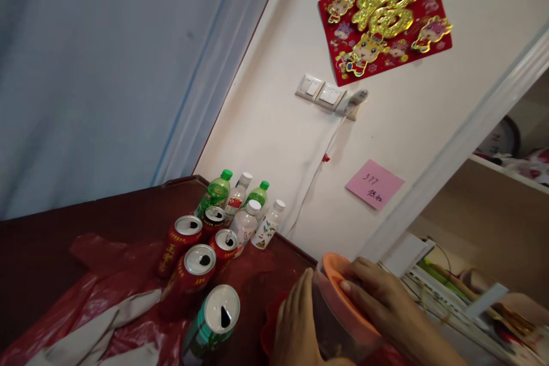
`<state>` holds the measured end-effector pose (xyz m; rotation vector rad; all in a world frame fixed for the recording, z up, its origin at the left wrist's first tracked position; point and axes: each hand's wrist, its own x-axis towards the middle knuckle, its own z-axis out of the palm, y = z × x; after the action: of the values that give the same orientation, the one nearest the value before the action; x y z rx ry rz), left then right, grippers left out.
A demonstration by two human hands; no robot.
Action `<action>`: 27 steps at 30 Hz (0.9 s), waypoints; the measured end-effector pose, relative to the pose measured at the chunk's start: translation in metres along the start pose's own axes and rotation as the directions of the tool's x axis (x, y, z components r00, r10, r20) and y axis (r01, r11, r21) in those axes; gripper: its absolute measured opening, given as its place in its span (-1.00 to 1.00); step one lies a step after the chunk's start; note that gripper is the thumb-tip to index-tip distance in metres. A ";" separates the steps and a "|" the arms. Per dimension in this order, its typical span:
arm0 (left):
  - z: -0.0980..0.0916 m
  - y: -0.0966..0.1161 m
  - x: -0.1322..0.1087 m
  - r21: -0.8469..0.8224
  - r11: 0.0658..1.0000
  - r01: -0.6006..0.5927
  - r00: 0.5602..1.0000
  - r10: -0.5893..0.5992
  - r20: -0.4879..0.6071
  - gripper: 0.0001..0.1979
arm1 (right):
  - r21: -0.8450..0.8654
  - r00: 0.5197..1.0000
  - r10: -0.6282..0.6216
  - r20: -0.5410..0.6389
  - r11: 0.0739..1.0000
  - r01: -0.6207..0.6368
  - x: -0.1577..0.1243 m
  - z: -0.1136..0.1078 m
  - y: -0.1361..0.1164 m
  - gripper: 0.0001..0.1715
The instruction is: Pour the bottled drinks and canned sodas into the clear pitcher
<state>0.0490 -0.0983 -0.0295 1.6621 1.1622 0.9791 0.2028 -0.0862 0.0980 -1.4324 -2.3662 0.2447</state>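
Note:
A clear plastic container (328, 311) with an orange lid (349, 303) is tilted at the lower right. My left hand (298, 320) is wrapped round the container's left side. My right hand (381, 297) grips the orange lid at its rim. Part of a red object (270, 326) shows just left of my left hand. To the left stand several opened red cans (199, 266) and a green can (212, 320). Behind them are green-capped bottles (214, 191) and white-capped bottles (266, 226).
Red plastic bags (86, 303) and a pale cloth (103, 326) lie on the dark red table (47, 211). Against the wall are switches (330, 96) with a plugged-in cable. Cluttered shelves (514, 174) stand at the right.

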 end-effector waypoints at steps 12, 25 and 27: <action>0.037 -0.038 0.013 0.136 0.991 -0.019 0.991 0.037 -0.132 -0.20 | 0.111 0.998 -0.034 0.044 0.993 0.029 -0.003 -0.004 0.001 -0.65; 0.034 -0.039 0.016 0.130 0.990 -0.044 0.987 0.064 -0.149 -0.11 | 0.116 0.997 -0.059 0.041 0.992 0.054 -0.003 -0.006 -0.008 -0.61; 0.025 -0.032 0.011 0.124 0.991 -0.052 0.991 0.067 -0.114 -0.07 | 0.116 0.997 -0.056 0.045 0.992 0.050 -0.003 -0.006 -0.008 -0.61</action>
<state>0.0660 -0.0865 -0.0662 1.7633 1.2783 1.0749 0.1992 -0.0928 0.1055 -1.3230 -2.3824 0.3986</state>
